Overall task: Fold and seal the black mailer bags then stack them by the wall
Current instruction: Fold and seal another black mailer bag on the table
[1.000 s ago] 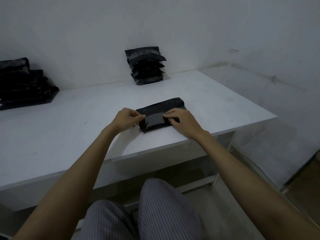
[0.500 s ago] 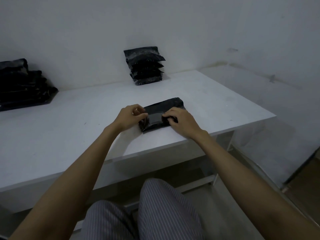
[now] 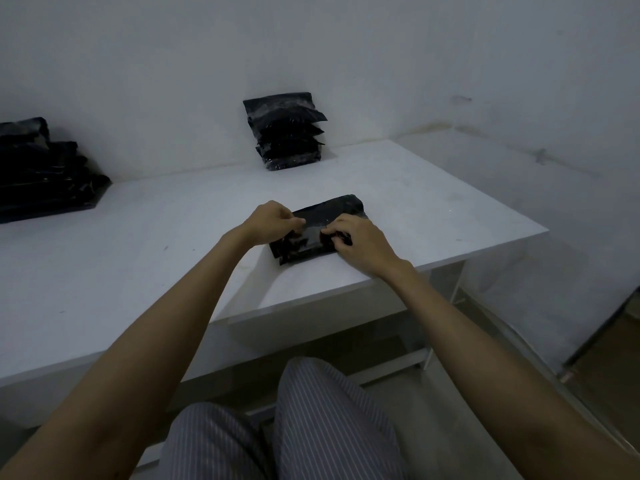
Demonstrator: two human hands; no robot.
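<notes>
Black mailer bag (image 3: 323, 226) flat on white table (image 3: 145, 244), near right part, long axis near-left to far-right. Near edge of table just beside bag; bare tabletop left and far. Left hand (image 3: 270, 225) pinches bag's left flap, fingers curled. Right hand (image 3: 360, 242) grips right side, fingers curled. Stack of bags (image 3: 287, 131) leans on far wall; second pile (image 3: 45, 171) far left.

Dim room: white table (image 3: 104, 271) against a pale scuffed wall (image 3: 381, 64), greyish floor (image 3: 433, 403) beneath.
</notes>
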